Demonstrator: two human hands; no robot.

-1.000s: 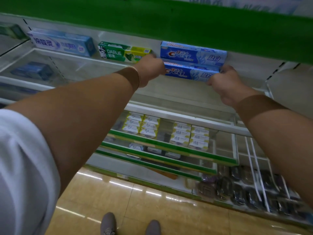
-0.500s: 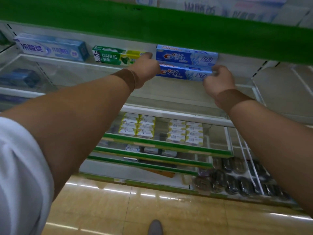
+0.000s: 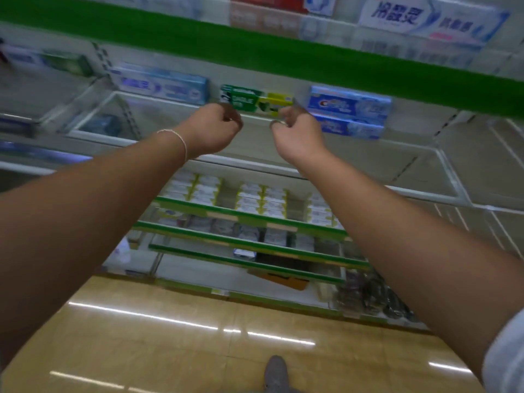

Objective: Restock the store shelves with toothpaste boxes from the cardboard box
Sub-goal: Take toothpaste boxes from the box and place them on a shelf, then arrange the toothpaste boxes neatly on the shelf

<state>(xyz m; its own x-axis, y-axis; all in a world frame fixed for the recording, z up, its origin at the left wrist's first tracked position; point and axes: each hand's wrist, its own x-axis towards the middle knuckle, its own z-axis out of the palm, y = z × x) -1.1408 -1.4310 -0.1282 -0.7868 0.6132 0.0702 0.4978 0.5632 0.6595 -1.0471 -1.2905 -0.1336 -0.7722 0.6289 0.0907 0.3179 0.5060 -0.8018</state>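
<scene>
The step in hand looks like tidying stock already on the shelf (image 3: 255,163), not fetching more: both hands are raised to the green Darlie toothpaste box (image 3: 256,100), which lies lengthwise at the back of the shelf at about 12 o'clock in the view. The left hand (image 3: 211,129) sits just below the box's left end and the right hand (image 3: 297,131) just below its yellow right end. Each grip is loosely curled, fingers bent inward; motion blur hides whether the fingertips touch the box, and neither hand clearly holds anything. The two stacked blue Crest boxes (image 3: 350,112) stand just beside it at 1 o'clock, and a pale blue box (image 3: 163,85) lies at 11 o'clock. The cardboard box is not in view.

The next move probably calls for closing both grips on the ends of the green box to square it against its neighbours, or else dropping the hands and turning away for more stock; I cannot tell which.

Compared with half a second ago, the hands have left the lower Crest box, which they were holding by its ends, and have shifted left to the green one. The Crest pair now sits untouched, stacked against the back wall. The view has swung up and blurred, showing more of the shelf above the green strip (image 3: 283,49).
</scene>
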